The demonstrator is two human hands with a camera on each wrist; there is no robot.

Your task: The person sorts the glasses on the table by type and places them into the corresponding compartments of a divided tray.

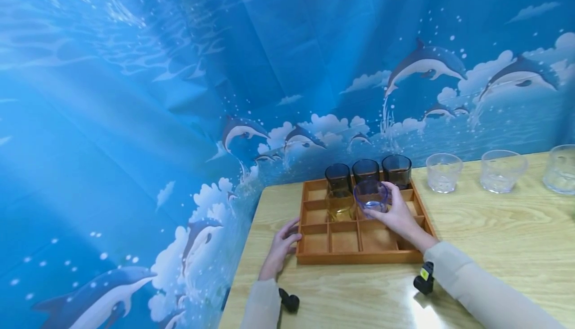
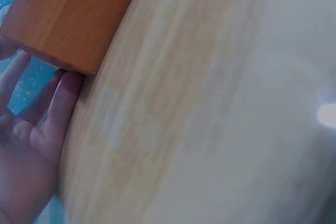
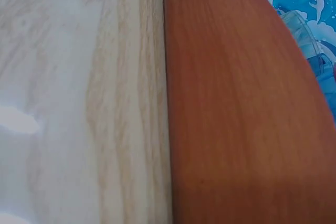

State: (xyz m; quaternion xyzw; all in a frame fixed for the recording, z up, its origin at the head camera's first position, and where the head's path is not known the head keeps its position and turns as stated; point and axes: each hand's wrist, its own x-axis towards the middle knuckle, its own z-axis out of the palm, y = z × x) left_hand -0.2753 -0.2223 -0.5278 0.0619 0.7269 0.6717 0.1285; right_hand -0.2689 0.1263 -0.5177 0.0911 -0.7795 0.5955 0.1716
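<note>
A wooden divided tray (image 1: 359, 258) lies on the table. My right hand (image 1: 401, 217) grips a blue-tinted glass (image 1: 371, 192) between thumb and fingers over the middle row; whether its base rests in a compartment I cannot tell. Left of it an amber glass (image 1: 340, 209) stands in the tray. My left hand (image 1: 281, 245) touches the tray's left side; in the left wrist view, its fingers (image 2: 65, 100) reach the tray's corner (image 2: 73, 19) fairly straight. The right wrist view shows mostly the tray's front wall (image 3: 236, 103), with part of a bluish glass at the right edge.
Along the tray's back row stand three dark glasses (image 1: 366, 170). Clear glasses (image 1: 443, 173) line the back of the wooden table (image 1: 494, 229) to the right. A blue dolphin-print curtain (image 1: 314, 69) hangs behind and to the left.
</note>
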